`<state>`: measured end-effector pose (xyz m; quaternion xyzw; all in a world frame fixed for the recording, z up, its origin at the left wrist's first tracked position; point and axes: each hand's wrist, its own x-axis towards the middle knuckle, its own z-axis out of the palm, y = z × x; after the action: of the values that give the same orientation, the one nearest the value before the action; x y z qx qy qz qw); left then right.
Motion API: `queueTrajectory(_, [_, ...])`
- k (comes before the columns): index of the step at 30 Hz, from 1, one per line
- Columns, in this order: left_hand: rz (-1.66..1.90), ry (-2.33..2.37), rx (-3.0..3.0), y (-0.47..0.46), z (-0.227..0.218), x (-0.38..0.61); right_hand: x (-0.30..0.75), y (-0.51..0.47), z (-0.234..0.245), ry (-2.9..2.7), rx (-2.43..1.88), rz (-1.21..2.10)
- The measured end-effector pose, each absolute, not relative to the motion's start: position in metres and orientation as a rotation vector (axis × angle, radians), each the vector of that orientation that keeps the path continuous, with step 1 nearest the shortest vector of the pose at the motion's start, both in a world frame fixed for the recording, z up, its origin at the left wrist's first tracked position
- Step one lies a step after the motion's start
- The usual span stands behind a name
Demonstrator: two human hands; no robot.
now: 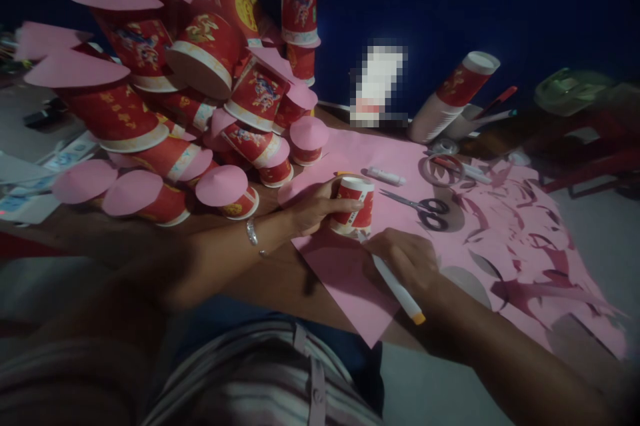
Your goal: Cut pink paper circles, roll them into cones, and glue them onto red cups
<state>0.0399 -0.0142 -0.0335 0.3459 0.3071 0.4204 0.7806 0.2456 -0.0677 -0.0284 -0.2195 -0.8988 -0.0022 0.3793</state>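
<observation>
My left hand (313, 205) is wrapped round a red paper cup (354, 206) standing upside down on a pink paper sheet (345, 279). My right hand (406, 258) grips a white marker with an orange end (397, 289), its tip touching the paper at the foot of the cup. A bracelet shows on my left wrist.
A big pile of red cups with pink paper cones (190, 93) fills the table's left. Scissors (425, 207), a white tube (386, 177), a tape roll (439, 169) and pink offcuts (520, 246) lie to the right. A stack of cups (453, 96) leans at the back.
</observation>
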Motion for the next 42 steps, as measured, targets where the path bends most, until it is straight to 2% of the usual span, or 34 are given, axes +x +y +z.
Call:
queueTrajectory(22, [0.910, 0.642, 0.731, -0.013, -0.035, 0.040, 0.242, -0.066, -0.024, -2.254, -0.552, -0.051])
queueTrajectory(34, [0.905, 0.658, 0.760, -0.015, -0.031, 0.039, 0.244, -0.071, -0.017, -2.363, -0.561, 0.059])
queueTrajectory(42, [0.894, 0.664, 0.774, -0.016, -0.031, 0.039, 0.239, -0.064, -0.025, -2.285, -0.490, -0.066])
